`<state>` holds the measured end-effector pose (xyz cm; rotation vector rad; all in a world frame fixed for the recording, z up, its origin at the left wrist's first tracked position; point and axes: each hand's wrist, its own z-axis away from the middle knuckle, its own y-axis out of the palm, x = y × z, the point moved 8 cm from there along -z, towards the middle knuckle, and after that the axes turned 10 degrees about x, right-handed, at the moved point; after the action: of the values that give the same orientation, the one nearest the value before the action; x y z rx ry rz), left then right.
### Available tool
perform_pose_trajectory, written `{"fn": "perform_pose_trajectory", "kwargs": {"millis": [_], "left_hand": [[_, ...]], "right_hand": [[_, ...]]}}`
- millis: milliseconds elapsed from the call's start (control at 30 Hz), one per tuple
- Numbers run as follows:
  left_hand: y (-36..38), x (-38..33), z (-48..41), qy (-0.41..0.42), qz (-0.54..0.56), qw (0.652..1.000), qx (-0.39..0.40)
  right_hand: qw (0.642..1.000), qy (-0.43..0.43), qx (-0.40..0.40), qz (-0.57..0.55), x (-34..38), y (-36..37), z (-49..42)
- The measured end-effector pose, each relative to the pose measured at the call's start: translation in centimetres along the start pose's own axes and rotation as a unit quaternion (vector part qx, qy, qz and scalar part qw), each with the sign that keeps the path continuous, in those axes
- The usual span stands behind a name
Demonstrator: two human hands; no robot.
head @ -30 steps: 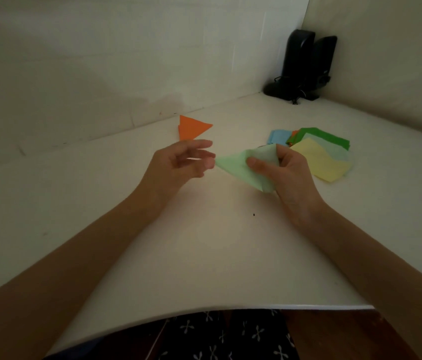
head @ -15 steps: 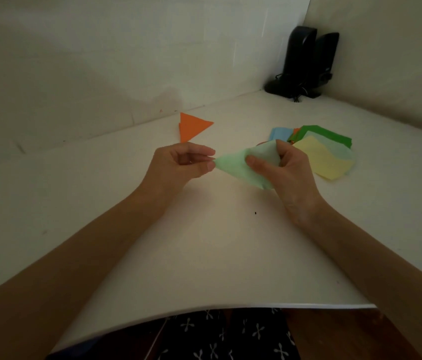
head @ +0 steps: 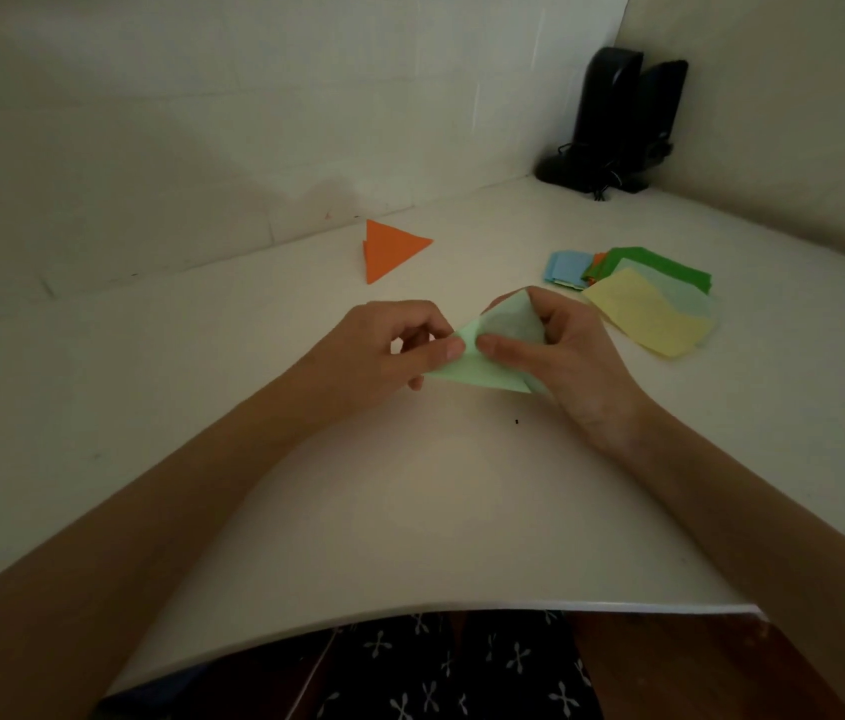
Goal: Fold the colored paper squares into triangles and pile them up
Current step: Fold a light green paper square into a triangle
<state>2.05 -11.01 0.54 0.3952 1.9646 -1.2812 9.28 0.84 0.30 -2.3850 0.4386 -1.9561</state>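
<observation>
Mid-fold: left hand (head: 384, 350) and right hand (head: 560, 356) both pinch light-green paper square (head: 483, 368); next align corners, crease, pile onto orange triangle (head: 392, 249).

Held paper (head: 483, 368) is recorded as pale green; folded triangle (head: 392, 249) as orange. Loose squares are logged: yellow sheet (head: 644, 317), light blue sheet (head: 566, 267), dark green sheet (head: 670, 265). Table (head: 410, 511) is noted white, speakers (head: 618, 122) black. Fabric (head: 436, 678) is patterned: black ground, small white crosses.
</observation>
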Motion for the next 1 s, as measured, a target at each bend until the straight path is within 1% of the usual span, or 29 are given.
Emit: {"fn": "perform_pose_trajectory", "kwargs": {"millis": [100, 167, 233, 300, 333, 400, 500, 567, 733, 900, 1000], "left_hand": [[0.3, 0.1, -0.1, -0.006, 0.006, 1.000, 0.016], [0.3, 0.1, -0.2, -0.012, 0.022, 1.000, 0.006], [-0.1, 0.3, -0.1, -0.020, 0.076, 0.996, -0.047], [-0.9, 1.0, 0.3, -0.035, 0.157, 0.978, -0.136], [-1.1, 1.3, 0.6, -0.046, 0.191, 0.965, -0.176], [-1.0, 1.2, 0.8, -0.057, 0.219, 0.949, -0.217], [-0.2, -0.5, 0.9, -0.025, 0.222, 0.949, -0.222], [0.3, -1.4, 0.9, -0.006, 0.228, 0.950, -0.214], [0.4, -1.3, 0.7, -0.004, 0.215, 0.956, -0.200], [0.3, -0.5, 0.6, -0.017, 0.223, 0.955, -0.196], [0.0, -0.1, 0.5, -0.025, 0.216, 0.956, -0.198]], "right_hand": [[1.000, 0.004, 0.010, -0.004, -0.3, 0.1, 0.0], [1.000, 0.001, 0.001, -0.010, -0.4, -0.2, -0.1], [0.997, -0.010, -0.035, -0.066, -0.5, -1.0, -0.3], [0.985, -0.008, -0.071, -0.159, -0.8, -2.1, -0.6], [0.978, 0.001, -0.069, -0.196, -0.9, -2.2, -0.7], [0.976, 0.031, -0.017, -0.213, -1.0, -1.0, -0.8], [0.982, 0.071, 0.087, -0.152, -1.4, 2.0, -0.3], [0.983, 0.074, 0.111, -0.128, -1.6, 3.0, -0.1], [0.987, 0.037, 0.090, -0.129, -1.1, 2.5, -0.1], [0.993, 0.050, 0.060, -0.085, -1.1, 1.2, -0.1], [0.994, 0.057, 0.030, -0.089, -1.1, -0.2, -0.2]]}}
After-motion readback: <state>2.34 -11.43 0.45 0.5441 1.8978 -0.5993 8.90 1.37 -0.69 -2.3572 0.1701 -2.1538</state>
